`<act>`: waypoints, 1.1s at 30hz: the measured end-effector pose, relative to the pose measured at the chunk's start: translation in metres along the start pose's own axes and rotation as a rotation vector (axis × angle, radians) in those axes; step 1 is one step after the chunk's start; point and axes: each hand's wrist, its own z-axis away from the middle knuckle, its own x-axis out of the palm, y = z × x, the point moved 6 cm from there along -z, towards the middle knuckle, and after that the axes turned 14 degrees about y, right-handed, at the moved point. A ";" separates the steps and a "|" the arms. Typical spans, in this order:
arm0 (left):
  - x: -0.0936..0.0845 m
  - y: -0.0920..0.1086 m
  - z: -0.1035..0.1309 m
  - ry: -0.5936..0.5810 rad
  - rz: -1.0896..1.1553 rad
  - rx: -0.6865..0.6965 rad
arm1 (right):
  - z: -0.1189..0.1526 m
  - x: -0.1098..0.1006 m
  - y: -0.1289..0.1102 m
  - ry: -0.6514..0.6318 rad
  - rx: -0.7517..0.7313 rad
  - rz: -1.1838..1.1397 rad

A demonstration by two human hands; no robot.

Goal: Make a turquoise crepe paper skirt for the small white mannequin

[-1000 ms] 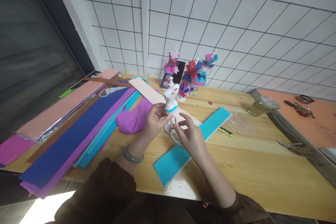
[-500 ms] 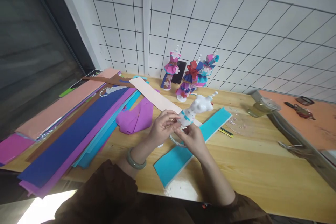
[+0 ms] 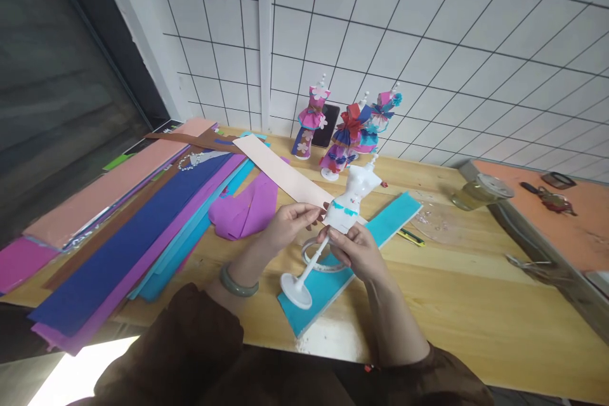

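Heads up on that tilted grip. Your right hand [image 3: 359, 252] has its fingers clamped on the white mannequin [image 3: 358, 185] low on the body, just above the stem, so it's leaning over the surface [image 3: 451, 311] with the round base [image 3: 295, 292] down toward you. Can't tell if the base is touching the turquoise strip [image 3: 391, 218] under it or hanging just over it. If that one grip slips, I'd bet on the smooth-looking body rolling, and the base could scuff or crease the strip.

Your left hand [image 3: 284, 226] has thumb and fingers close together beside the hips, but I can't tell if they're pinching something thin or even touching the body. Either way, a brush there could snag the turquoise bits [image 3: 345, 209] around the hips; their edges look ragged, so a pull might lift or tear them.

Watch the white ring [image 3: 305, 257] too. The stem crosses over it in your view, so swinging the base sideways could knock it. The yellow cutter [image 3: 412, 238] lies just beyond the strip, and if your right forearm drags the strip, the cutter might shift too. Can't see whether its blade is out, so careful.
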 end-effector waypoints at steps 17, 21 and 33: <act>0.018 -0.007 0.012 -0.349 0.175 -0.159 | 0.007 0.009 0.009 -0.239 0.193 -0.259; 0.020 -0.009 0.013 -0.361 0.187 -0.185 | 0.007 0.008 0.012 -0.255 0.205 -0.215; 0.019 -0.012 0.013 -0.385 0.210 -0.206 | 0.007 0.006 0.015 -0.276 0.195 -0.191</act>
